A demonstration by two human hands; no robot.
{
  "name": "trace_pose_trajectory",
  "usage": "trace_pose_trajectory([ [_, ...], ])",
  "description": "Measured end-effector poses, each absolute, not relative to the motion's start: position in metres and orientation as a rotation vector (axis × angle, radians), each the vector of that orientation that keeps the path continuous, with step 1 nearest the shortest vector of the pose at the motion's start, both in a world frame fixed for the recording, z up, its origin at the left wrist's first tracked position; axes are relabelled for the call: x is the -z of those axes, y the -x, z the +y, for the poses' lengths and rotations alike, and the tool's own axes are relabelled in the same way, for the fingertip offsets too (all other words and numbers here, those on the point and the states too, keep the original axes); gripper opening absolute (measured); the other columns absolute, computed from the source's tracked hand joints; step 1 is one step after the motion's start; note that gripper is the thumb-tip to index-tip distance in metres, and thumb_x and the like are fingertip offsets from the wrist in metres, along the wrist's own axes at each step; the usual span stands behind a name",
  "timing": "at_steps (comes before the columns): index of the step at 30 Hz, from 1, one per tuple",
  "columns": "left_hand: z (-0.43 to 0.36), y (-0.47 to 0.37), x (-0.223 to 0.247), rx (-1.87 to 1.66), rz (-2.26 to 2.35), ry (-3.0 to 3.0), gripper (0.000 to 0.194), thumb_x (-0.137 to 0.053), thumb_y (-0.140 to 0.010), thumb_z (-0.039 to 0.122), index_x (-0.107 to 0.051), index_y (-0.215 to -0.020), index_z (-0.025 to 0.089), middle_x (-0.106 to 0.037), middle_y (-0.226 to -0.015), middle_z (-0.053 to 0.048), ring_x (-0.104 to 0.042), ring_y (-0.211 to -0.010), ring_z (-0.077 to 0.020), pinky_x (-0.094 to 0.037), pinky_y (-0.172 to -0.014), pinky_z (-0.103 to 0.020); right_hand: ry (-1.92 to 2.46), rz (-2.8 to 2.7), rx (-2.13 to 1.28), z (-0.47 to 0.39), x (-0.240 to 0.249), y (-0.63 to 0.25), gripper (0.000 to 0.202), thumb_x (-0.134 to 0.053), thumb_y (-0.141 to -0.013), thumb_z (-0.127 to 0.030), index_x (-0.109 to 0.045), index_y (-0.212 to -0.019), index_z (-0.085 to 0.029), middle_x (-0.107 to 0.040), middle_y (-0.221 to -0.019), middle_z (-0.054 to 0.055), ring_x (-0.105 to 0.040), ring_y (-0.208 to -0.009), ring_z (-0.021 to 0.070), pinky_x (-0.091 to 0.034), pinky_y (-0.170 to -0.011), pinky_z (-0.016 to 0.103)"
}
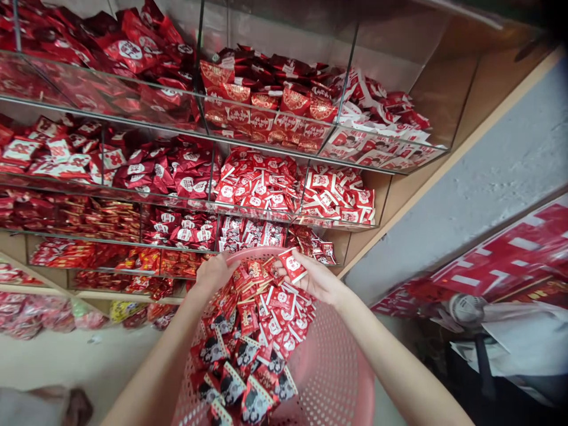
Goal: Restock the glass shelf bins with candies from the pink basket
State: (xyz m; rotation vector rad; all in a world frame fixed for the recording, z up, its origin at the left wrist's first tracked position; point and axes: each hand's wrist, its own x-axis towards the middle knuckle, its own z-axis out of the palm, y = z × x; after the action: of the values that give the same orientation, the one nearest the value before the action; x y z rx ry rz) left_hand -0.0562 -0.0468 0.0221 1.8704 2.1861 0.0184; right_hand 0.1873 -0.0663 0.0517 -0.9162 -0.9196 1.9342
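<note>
A pink perforated plastic basket (337, 378) sits low in the middle, holding a heap of small red and white candy packets (257, 331), with darker packets toward me. My left hand (215, 273) rests palm down on the far end of the heap, fingers curled into the packets. My right hand (317, 278) is over the basket's far rim and holds one small red and white packet (293, 264) between thumb and fingers.
Tiered clear acrylic bins (266, 136) on a wooden shelf fill the upper left, each packed with red wrapped sweets. A grey wall (488, 195) runs to the right. A fan (465, 310) and red printed boxes (510, 260) lie at lower right.
</note>
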Motion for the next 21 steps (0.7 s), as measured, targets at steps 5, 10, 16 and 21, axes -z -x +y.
trace_pose_trajectory([
  [5, -0.050, 0.058, -0.025, 0.026, 2.211, -1.878, 0.057, -0.033, -0.085, 0.057, -0.052, -0.120, 0.016, -0.064, -0.109, -0.014, -0.060, -0.103, -0.0286, -0.044, -0.084, -0.035, 1.030, -0.839, -1.798, -0.069, -0.038, -0.201, 0.023, -0.057, -0.087, -0.033, -0.067, -0.092, -0.012, -0.072, -0.093, 0.010, -0.067, -0.072, 0.0118, -0.055, -0.067, 0.022],
  [10, -0.046, 0.058, -0.022, 0.055, 2.184, -1.894, 0.054, -0.032, -0.086, 0.057, -0.054, -0.115, 0.017, -0.064, -0.107, -0.015, -0.060, -0.101, -0.0297, -0.045, -0.083, -0.036, 1.071, -0.741, -1.726, -0.076, -0.024, -0.206, 0.021, -0.064, -0.081, -0.034, -0.066, -0.093, -0.016, -0.072, -0.088, 0.007, -0.067, -0.074, 0.0155, -0.053, -0.073, 0.029],
  [16, -0.044, 0.055, -0.022, 0.087, 2.151, -1.927, 0.053, -0.032, -0.087, 0.054, -0.053, -0.115, 0.015, -0.064, -0.108, -0.016, -0.060, -0.103, -0.0292, -0.044, -0.085, -0.037, 1.165, -0.943, -1.630, -0.089, -0.015, -0.203, 0.026, -0.069, -0.073, -0.043, -0.066, -0.086, -0.021, -0.070, -0.080, 0.001, -0.063, -0.073, 0.0160, -0.049, -0.074, 0.030],
  [21, -0.042, 0.055, -0.019, 0.054, 2.137, -1.931, 0.053, -0.033, -0.086, 0.055, -0.054, -0.114, 0.015, -0.064, -0.107, -0.015, -0.060, -0.103, -0.0297, -0.045, -0.085, -0.038, 1.222, -1.270, -1.489, -0.097, -0.003, -0.191, 0.026, -0.067, -0.072, -0.044, -0.059, -0.076, -0.019, -0.058, -0.066, -0.004, -0.052, -0.060, 0.0108, -0.041, -0.059, 0.024],
])
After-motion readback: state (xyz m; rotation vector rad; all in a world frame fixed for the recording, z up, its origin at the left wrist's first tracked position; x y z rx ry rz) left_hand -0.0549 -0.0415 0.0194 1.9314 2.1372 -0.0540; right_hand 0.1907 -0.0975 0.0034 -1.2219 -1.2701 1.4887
